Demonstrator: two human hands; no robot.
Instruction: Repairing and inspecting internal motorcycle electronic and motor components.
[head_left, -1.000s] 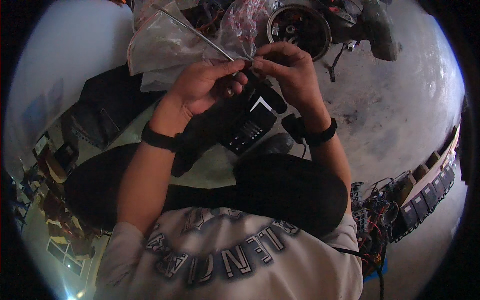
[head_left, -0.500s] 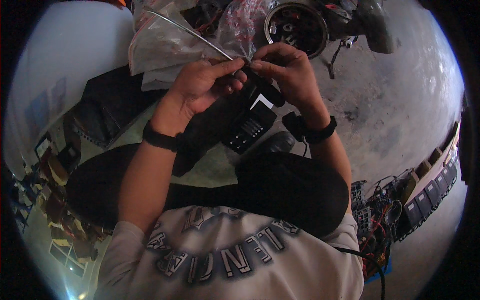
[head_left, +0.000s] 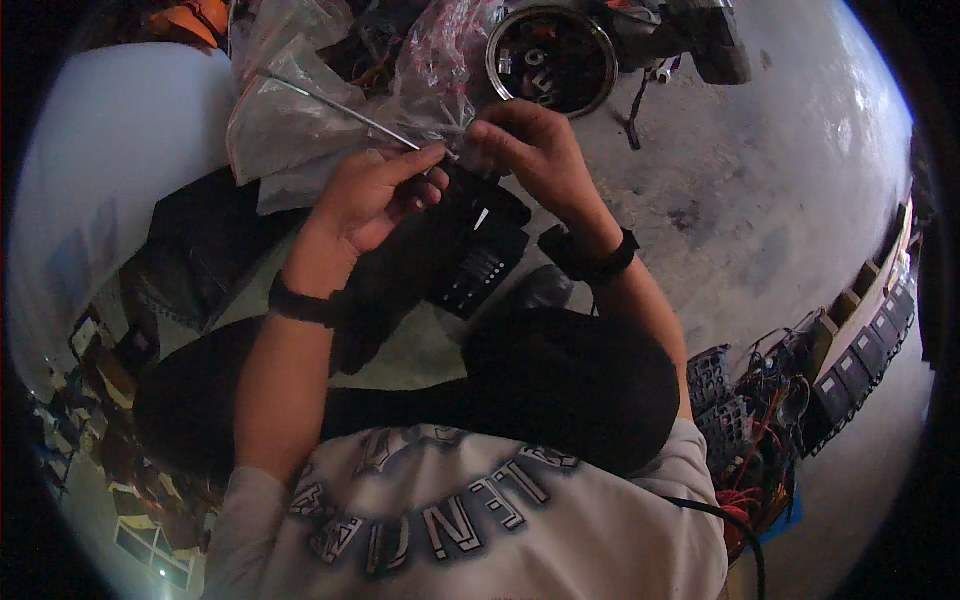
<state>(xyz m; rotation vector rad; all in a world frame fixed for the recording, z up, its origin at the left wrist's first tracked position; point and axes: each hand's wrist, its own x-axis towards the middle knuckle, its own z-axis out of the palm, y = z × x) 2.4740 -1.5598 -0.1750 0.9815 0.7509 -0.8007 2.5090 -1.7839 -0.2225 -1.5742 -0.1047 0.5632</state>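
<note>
My left hand [head_left: 375,195] is closed, with a thin metal rod [head_left: 335,106] pinched under its thumb. The rod slants up to the left over a clear plastic bag [head_left: 285,125]. Just right of the left fingertips, my right hand [head_left: 540,155] has its thumb and forefinger pressed together. What they pinch is too small and blurred to make out. Crumpled clear plastic with red marks [head_left: 440,60] lies behind the fingertips. Below the hands is a black boxy device [head_left: 480,262] with a row of pale dots.
A round metal-rimmed bowl [head_left: 608,78] with small parts stands beyond my right hand. Right of it are a dark tool-like object [head_left: 715,45] and a short black cable [head_left: 635,115]. Tangled wires [head_left: 765,440] and a row of black boxes [head_left: 865,375] lie at the right.
My right fingertips have drawn slightly apart from the left ones. The whole view has shifted, so the bowl and hands appear further left. The rod stays in my left hand.
</note>
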